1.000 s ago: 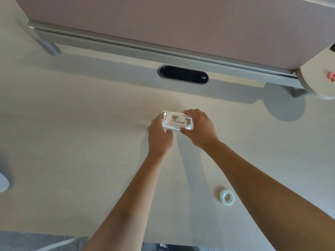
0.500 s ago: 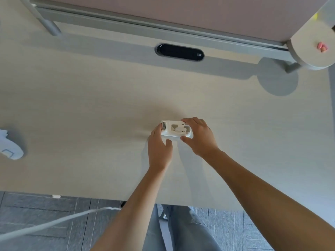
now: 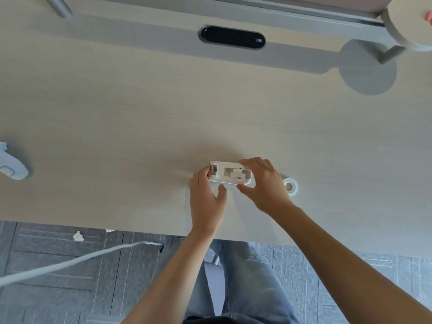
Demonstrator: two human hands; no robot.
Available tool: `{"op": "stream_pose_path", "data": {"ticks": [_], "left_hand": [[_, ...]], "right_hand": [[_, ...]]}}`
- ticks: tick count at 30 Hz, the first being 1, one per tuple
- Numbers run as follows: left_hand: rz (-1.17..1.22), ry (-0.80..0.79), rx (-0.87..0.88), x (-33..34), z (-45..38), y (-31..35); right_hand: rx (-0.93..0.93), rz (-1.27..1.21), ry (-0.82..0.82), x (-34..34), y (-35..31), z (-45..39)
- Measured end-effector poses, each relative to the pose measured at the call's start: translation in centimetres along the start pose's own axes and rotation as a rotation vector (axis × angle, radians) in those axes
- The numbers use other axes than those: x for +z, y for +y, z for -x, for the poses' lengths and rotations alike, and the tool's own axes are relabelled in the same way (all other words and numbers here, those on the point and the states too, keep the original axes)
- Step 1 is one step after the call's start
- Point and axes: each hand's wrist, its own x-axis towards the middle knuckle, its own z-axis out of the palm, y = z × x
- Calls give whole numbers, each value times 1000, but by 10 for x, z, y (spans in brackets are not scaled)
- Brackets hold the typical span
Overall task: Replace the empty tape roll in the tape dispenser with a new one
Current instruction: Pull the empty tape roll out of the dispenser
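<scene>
Item in hand: one white tape dispenser [image 3: 230, 175], resting on the pale wood surface [image 3: 140, 108] near its front edge, held between both my hands. My left hand [image 3: 207, 202] closes its fingers [image 3: 203, 175] on the cutter end, thumb up against the near side; my right hand [image 3: 265, 185] wraps the opposite end, fingers over the far edge and thumb on the near wall. Step, as I judge it: the start of the swap, steadying the dispenser to get at the hub in its well; whether an empty core sits there I cannot tell. Next move calls for one hand to pin the body while the other lifts the hub piece clear, then reaches for the new roll. Count: one dispenser; one new tape roll [image 3: 291, 186], lying flat just beside my right hand, apart from the dispenser; two hands; one dark oval cable slot [image 3: 232, 38] at the back; one white object [image 3: 10, 168] at the far left edge, kind unclear.
</scene>
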Motion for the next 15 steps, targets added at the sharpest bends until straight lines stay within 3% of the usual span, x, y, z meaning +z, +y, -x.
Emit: {"op": "stream_pose_path", "data": {"ticks": [5, 15], "left_hand": [[-18, 77, 127, 10, -3, -23], [-100, 228, 357, 34, 1, -62]], "right_hand": [[-57, -7, -26, -4, 8, -12], [-224, -11, 219, 27, 28, 5]]}}
